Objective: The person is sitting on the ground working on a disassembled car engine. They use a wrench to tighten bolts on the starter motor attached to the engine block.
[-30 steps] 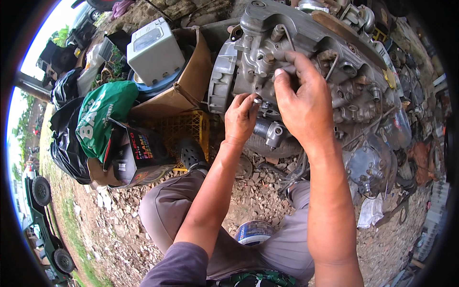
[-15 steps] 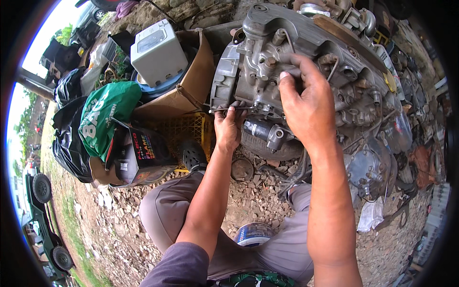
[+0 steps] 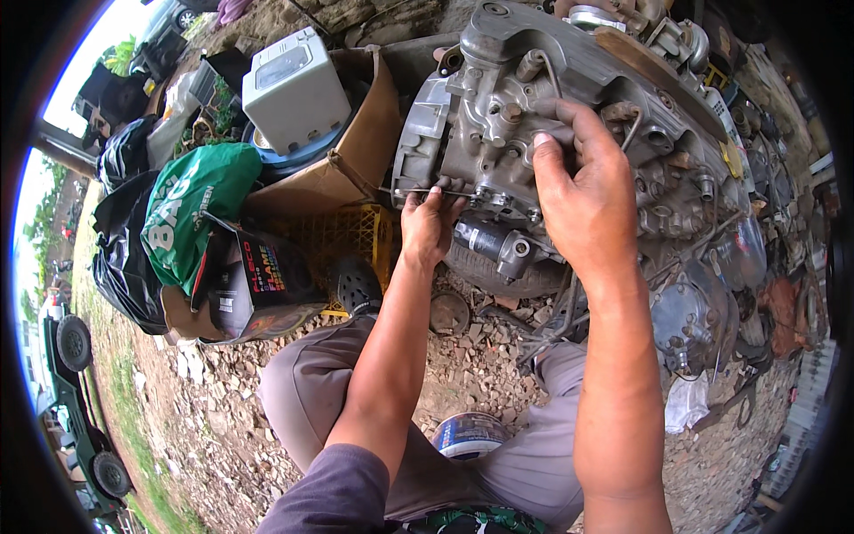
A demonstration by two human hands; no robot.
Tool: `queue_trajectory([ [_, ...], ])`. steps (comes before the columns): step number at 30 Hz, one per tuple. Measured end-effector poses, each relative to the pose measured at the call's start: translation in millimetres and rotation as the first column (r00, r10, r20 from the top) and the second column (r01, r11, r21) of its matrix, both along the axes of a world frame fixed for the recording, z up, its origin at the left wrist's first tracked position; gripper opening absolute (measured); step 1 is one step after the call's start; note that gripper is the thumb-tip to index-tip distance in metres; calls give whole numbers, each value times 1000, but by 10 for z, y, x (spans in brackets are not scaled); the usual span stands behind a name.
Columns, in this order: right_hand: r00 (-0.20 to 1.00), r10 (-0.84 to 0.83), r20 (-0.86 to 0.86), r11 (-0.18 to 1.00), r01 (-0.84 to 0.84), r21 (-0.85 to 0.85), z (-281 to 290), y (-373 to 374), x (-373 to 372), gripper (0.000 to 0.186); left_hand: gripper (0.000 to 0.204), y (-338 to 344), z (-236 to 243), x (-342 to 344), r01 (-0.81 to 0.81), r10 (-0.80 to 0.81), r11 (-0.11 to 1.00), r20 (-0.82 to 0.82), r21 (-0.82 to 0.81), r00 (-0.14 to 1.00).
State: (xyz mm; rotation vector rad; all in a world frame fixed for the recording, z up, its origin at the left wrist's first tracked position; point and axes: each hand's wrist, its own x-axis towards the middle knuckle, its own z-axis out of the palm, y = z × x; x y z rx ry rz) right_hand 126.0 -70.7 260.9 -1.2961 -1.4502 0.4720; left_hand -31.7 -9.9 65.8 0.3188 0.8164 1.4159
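A grey metal engine assembly (image 3: 498, 107), with bolts, pipes and fittings, fills the upper middle. My left hand (image 3: 427, 218) is closed on a thin metal rod (image 3: 454, 192), held level against the lower left of the housing, just above a black cylindrical fitting (image 3: 480, 236). My right hand (image 3: 587, 200) is curled at the engine's middle, near a bolt (image 3: 511, 113), thumb and forefinger bent; what its fingers grip is hidden behind them.
A cardboard box (image 3: 360, 151) holds a grey plastic case (image 3: 294, 98). Bags (image 3: 196, 187) and a yellow crate (image 3: 356, 231) lie left. A bucket (image 3: 467, 432) sits between my legs on rubble. Loose metal parts (image 3: 689, 311) crowd the right; vehicles (image 3: 76, 392) stand far left.
My left hand has moved left and down from the housing's centre, and the rod now lies level in it. My right hand has shifted slightly right, still curled at the engine.
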Motion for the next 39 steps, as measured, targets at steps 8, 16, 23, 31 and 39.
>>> queue_trajectory([
  [8, 1000, 4, 24, 1000, -4, 10, 14, -3, -12, 22, 23, 59, -109, -85, -15, 27, 994, 113, -107, 993],
  [16, 999, 1, 33, 1000, -2, 10, -6, 2, -20, 24, 19, 54, 51, -26, -30, 30, 1000, -22, -6, 999],
  [23, 999, 33, 11, 999, -33, 34, -47, 7, -61, 23, 18, 171, 264, 73, 95, -53, 987, -294, 131, 954],
  [31, 998, 36, 43, 999, -36, 7, -50, 13, -65, 25, 19, 95, 311, 125, 116, 84, 963, -679, 244, 729],
  [39, 997, 27, 66, 999, -26, -21, -3, -3, -94, 25, 26, 96, 315, 47, 146, 191, 949, -877, 280, 441],
])
